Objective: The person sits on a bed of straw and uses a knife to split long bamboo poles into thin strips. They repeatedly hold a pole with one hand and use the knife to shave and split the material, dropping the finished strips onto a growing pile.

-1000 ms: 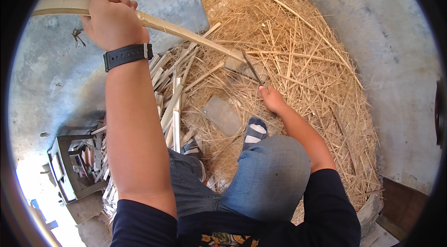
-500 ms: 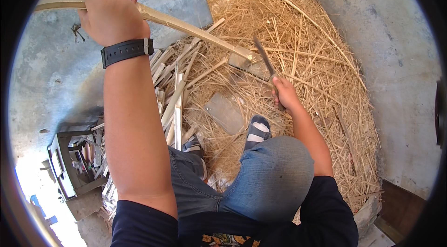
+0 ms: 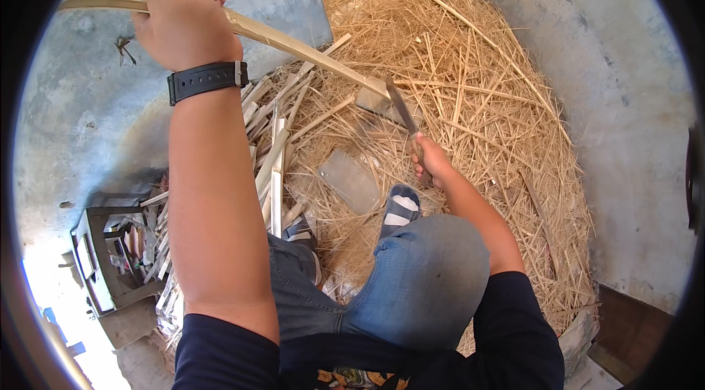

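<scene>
My left hand (image 3: 187,19), with a black strap at the wrist, is wrapped round a long pale split bamboo strip (image 3: 308,53) at the upper left. The strip slants down to the right, and its far end lies at a low block (image 3: 378,103) among the shavings. My right hand (image 3: 432,159) is closed round the handle of a knife (image 3: 401,106) with a dark blade. The blade points up and away, its upper part at the strip's lower end. Whether the edge touches the strip I cannot tell.
Straw-like shavings (image 3: 507,147) cover the floor at the centre and right. Split strips (image 3: 275,147) are piled beside my left foot. A flat grey slab (image 3: 351,181) lies before my feet. Grey walls (image 3: 587,37) rise on both sides; a dark-framed box (image 3: 110,258) stands lower left.
My right hand and the knife have moved left and slightly downward, bringing the blade to the strip's end. The strip's lower end has shifted slightly left; my left hand keeps its grip.
</scene>
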`<state>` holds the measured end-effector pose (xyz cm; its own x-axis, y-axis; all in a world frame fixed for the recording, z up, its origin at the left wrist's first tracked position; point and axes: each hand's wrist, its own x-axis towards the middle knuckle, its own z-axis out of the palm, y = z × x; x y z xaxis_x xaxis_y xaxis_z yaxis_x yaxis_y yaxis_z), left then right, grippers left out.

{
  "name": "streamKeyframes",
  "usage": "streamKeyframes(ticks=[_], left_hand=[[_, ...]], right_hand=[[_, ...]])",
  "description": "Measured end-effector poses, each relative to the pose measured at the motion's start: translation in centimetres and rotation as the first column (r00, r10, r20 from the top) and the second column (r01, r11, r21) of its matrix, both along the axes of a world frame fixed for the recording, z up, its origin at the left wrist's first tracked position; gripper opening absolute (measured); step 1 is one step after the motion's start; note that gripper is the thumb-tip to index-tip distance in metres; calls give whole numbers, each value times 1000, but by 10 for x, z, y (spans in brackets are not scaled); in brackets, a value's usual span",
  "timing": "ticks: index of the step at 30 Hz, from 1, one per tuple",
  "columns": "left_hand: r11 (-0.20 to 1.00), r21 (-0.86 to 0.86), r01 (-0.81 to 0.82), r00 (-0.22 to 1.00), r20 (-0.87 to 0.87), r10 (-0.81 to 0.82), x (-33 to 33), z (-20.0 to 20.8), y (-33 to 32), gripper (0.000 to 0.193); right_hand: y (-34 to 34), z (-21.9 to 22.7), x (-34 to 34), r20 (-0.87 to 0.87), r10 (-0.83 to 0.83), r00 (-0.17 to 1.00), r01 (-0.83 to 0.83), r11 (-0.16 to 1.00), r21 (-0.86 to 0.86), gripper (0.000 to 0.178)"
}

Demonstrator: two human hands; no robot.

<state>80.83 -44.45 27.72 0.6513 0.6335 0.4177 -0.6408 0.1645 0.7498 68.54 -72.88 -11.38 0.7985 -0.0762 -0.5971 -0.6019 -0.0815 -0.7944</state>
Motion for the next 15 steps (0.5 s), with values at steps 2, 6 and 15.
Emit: streamKeyframes(ticks=[2,6,15], left_hand=[[999,39,-6,1000,4,6,-2,-4,8,20],[998,56,4,1000,12,-5,5,-7,12,21],[999,-5,-36,999,1,36,-1,-7,0,18]], right_hand=[[26,60,-4,-183,-165,969,207,949,239,42],[13,61,5,415,-37,909,46,999,-13,36],[16,-23,-3,145,300,943,-132,736,-664,48]])
